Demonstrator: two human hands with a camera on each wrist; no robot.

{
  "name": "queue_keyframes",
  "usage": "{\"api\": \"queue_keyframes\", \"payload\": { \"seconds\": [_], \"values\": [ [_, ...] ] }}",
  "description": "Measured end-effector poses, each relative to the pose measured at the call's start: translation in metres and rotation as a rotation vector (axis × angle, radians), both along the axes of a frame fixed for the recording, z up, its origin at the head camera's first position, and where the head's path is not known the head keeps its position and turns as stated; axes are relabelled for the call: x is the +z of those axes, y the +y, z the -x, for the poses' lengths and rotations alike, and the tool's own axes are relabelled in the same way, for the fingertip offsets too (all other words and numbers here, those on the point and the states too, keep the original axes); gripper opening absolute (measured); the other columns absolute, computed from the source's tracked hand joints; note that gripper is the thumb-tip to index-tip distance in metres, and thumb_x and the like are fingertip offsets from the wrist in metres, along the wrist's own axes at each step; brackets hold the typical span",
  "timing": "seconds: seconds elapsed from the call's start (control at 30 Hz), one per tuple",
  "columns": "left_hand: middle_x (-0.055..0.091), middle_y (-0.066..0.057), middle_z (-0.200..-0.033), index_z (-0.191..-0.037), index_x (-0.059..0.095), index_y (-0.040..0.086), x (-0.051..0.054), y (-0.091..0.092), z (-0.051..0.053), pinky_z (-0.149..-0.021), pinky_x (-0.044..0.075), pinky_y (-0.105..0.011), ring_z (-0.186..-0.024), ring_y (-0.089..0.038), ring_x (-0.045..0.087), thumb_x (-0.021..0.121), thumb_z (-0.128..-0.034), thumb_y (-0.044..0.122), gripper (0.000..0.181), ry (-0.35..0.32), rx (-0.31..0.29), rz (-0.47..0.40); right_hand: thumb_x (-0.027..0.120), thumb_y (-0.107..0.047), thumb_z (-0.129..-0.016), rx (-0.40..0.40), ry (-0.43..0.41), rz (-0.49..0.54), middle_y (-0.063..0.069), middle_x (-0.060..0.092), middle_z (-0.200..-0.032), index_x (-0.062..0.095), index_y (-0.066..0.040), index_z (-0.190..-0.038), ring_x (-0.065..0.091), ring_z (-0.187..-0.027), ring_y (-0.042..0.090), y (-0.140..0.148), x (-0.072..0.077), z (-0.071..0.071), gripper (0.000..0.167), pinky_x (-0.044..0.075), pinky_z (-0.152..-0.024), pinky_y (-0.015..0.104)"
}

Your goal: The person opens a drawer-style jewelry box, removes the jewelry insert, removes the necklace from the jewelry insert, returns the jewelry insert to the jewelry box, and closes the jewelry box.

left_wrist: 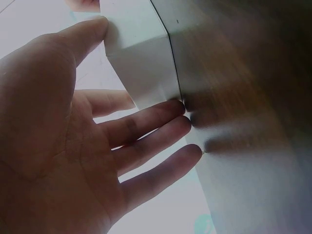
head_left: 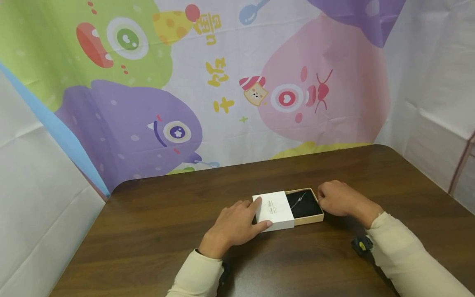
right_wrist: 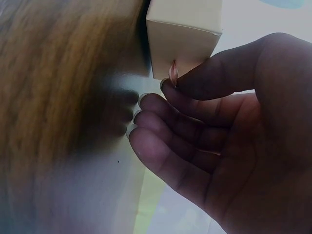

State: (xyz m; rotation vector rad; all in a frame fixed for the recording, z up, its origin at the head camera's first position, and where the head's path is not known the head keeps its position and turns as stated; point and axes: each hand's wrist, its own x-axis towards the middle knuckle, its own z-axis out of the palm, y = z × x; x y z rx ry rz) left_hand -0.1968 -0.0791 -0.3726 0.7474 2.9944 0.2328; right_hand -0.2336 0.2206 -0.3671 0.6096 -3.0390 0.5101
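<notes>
A white jewelry box sleeve (head_left: 275, 212) with small printed lettering lies on the table, and its tan drawer (head_left: 311, 220) is slid partway out to the right. Inside the drawer, a thin silver chain (head_left: 299, 199) rests on a black pad (head_left: 305, 208). My left hand (head_left: 234, 222) holds the sleeve's left end, thumb at the near side and index finger on top; its other fingers extend beside the box. Between thumb and index finger, my right hand (head_left: 340, 198) pinches a small ribbon pull tab (right_wrist: 173, 73) on the drawer's end face. The right hand's other fingers are curled near the tabletop.
The dark wooden table (head_left: 159, 231) extends around the box. Behind it hangs a cloth (head_left: 230, 136) printed with cartoon monsters, and pale sheets (head_left: 41, 189) hang at the sides. Dark wrist devices (head_left: 361, 245) are strapped at both cuffs.
</notes>
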Motion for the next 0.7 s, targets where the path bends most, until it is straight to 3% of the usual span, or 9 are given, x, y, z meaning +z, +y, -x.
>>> {"api": "queue_keyframes", "payload": {
  "seconds": [0.7],
  "values": [
    [0.06,-0.01,-0.135,-0.154,0.042,0.014,0.0005,-0.0004,-0.0001,-0.094,0.048,-0.049,-0.12,-0.024,0.057,0.055,-0.0954,0.061,0.076,-0.001,-0.007,-0.011,0.055,-0.005,-0.086,-0.002,-0.021,0.005,-0.001,0.05,-0.065,0.057,-0.013,-0.067,0.046,-0.059,0.016,0.0012,0.001,0.0007,0.02,0.038,-0.056,0.033]
  ]
}}
